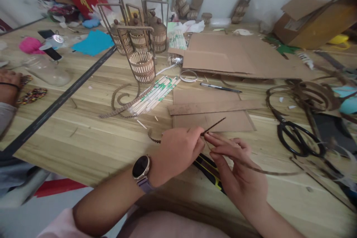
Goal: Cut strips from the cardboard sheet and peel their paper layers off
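Note:
Near the table's front edge, my left hand [180,152], with a watch [141,167] on the wrist, is closed on a thin dark cardboard strip [214,125]. One end of the strip points up and right past the fingertips; a curled piece shows left of the hand. My right hand [241,174] pinches at the same spot, and a long narrow brown strip [275,173] runs from between its fingers to the right. Beneath the hands lies a black and yellow cutter [209,171], partly hidden. Flat cardboard pieces [212,121] lie just beyond.
Small slatted baskets with tall handles [141,67] stand at back left, near wrapped sticks [156,95]. Black scissors [299,139] and coiled strips [312,96] lie right. A large cardboard sheet [223,54] and a pen [220,87] are behind. Another person's hand [9,81] is far left.

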A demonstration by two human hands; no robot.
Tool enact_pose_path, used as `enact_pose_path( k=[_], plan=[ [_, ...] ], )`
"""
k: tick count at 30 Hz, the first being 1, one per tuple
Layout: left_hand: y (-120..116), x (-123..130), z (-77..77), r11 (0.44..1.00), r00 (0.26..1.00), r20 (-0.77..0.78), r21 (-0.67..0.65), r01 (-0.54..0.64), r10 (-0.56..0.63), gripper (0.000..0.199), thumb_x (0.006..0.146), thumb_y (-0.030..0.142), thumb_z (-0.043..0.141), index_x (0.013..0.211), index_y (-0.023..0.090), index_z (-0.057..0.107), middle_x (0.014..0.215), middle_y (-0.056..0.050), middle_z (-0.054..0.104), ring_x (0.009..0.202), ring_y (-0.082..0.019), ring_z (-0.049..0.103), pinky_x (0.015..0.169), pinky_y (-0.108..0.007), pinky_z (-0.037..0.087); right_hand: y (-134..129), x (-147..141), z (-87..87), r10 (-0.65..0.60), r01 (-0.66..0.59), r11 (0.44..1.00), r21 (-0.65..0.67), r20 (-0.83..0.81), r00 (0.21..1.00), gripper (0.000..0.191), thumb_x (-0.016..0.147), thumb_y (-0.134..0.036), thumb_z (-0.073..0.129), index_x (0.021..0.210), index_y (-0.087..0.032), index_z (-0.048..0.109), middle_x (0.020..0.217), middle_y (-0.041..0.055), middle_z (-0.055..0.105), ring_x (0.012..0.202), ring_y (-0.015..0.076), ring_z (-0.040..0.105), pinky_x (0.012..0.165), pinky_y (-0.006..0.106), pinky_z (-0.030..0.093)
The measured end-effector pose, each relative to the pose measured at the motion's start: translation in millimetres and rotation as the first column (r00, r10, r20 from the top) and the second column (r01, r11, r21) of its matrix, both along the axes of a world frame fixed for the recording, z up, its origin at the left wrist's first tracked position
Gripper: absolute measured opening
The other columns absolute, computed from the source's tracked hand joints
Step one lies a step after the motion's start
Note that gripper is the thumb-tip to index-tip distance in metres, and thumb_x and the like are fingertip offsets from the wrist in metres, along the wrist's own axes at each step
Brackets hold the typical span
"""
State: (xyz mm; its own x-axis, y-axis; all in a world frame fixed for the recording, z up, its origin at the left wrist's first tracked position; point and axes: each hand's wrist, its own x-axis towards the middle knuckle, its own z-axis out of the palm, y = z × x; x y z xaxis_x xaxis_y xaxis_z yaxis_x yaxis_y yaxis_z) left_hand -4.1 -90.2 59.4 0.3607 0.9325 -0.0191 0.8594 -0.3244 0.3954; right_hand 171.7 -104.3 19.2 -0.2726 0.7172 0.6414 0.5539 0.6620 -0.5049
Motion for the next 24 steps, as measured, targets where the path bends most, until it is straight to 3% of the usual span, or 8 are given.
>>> enact_pose_path(
  k=[4, 9, 14, 19, 24],
  plan=[
    [0.3, 0.1, 2.8, 0.999, 0.999, -0.009, -0.026, 0.032, -0.032, 0.025, 0.102, 0.021, 0.038, 0.113, 0.017, 0.060, 0.093, -0.007, 0.073, 0.087, -0.024, 0.071, 0.073, -0.033, 0.052, 1.0, -2.0, 0.6, -0.019, 0.019, 0.999, 0.028, 0.017, 1.000, 0.009, 0.096, -0.020, 0.057, 0.096, -0.028, 0.059, 0.110, 0.0007, 0.080, 0.103, 0.0213, 0.075, 0.088, 0.040, 0.042],
    [-2.1, 1.7, 6.4, 0.995, 0.997, -0.004, -0.065, 0.081, -0.082, 0.028, 0.098, 0.006, 0.038, 0.115, 0.015, 0.058, 0.101, -0.008, 0.072, 0.094, -0.022, 0.070, 0.080, -0.033, 0.054, 3.6, -1.6, 0.5, -0.037, 0.033, 0.998, 0.053, 0.066, 0.997, 0.007, 0.096, -0.023, 0.057, 0.094, -0.029, 0.058, 0.109, 0.0011, 0.080, 0.103, 0.0228, 0.074, 0.090, 0.042, 0.041],
    [-4.7, 1.1, 5.6, 0.998, 0.995, 0.084, -0.029, 0.053, -0.050, 0.026, 0.102, 0.012, 0.036, 0.109, 0.017, 0.060, 0.101, -0.007, 0.072, 0.092, -0.022, 0.070, 0.078, -0.032, 0.054, 3.4, 1.7, -1.9, -0.050, 0.045, 0.996, 0.081, 0.069, 0.996, 0.012, 0.090, -0.024, 0.068, 0.097, -0.029, 0.059, 0.112, 0.0017, 0.079, 0.108, 0.0258, 0.073, 0.091, 0.043, 0.041],
    [-4.2, 1.9, 3.8, 1.000, 0.993, 0.115, -0.008, 0.018, -0.017, 0.025, 0.103, 0.023, 0.039, 0.107, 0.019, 0.064, 0.095, -0.005, 0.074, 0.086, -0.021, 0.070, 0.071, -0.031, 0.052, 2.1, 1.0, -3.2, -0.044, 0.041, 0.997, 0.058, 0.050, 0.998, 0.013, 0.090, -0.017, 0.063, 0.094, -0.030, 0.061, 0.112, -0.0010, 0.079, 0.104, 0.0235, 0.074, 0.093, 0.043, 0.040],
    [-2.5, 1.8, 2.3, 0.999, 0.994, 0.102, -0.007, -0.031, 0.032, 0.022, 0.098, 0.022, 0.045, 0.100, 0.020, 0.067, 0.086, -0.003, 0.074, 0.076, -0.020, 0.070, 0.061, -0.028, 0.044, 2.1, 0.9, -2.2, -0.005, 0.003, 0.999, 0.032, 0.059, 0.998, 0.012, 0.092, -0.016, 0.060, 0.093, -0.029, 0.058, 0.111, -0.0011, 0.079, 0.106, 0.0228, 0.074, 0.095, 0.043, 0.040]
  ],
)
